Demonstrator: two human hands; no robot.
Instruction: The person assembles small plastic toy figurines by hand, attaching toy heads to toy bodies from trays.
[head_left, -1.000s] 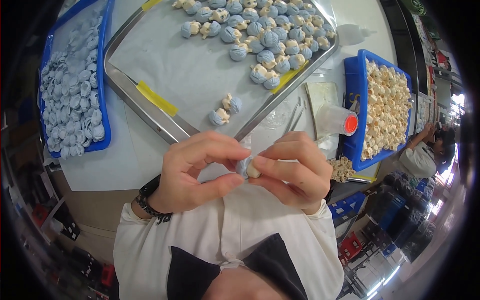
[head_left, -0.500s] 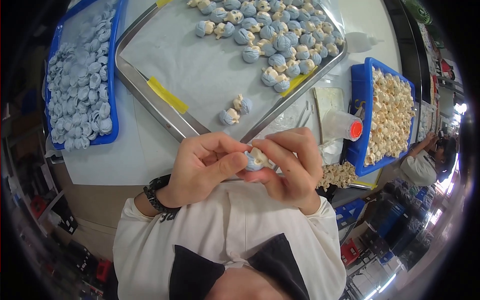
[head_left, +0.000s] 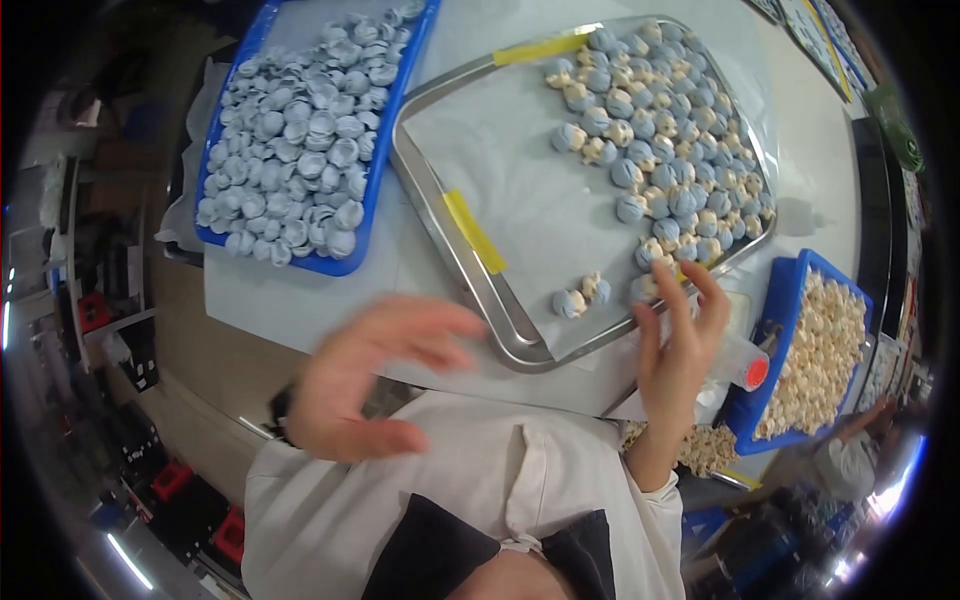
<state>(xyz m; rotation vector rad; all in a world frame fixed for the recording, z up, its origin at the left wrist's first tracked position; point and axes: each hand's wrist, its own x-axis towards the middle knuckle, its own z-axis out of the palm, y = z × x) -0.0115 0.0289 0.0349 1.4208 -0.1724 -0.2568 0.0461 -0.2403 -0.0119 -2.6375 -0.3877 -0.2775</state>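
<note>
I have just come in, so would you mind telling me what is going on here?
Someone is working bare-handed with small blue-and-cream doll heads. The right hand is at the near right side of a metal tray, by one head; whether it grips that head is unclear. The left hand, blurred, is open with nothing visible in it. Many heads crowd the tray's right side, with two set apart. Loose blue pieces fill a bin at left, cream pieces one at right.

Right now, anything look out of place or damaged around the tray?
Nothing clearly damaged. Mildly odd: two blue-and-cream pieces lie by themselves toward the near corner of the metal tray, apart from the main cluster on its right side. Could be deliberate; I can't tell.
</note>
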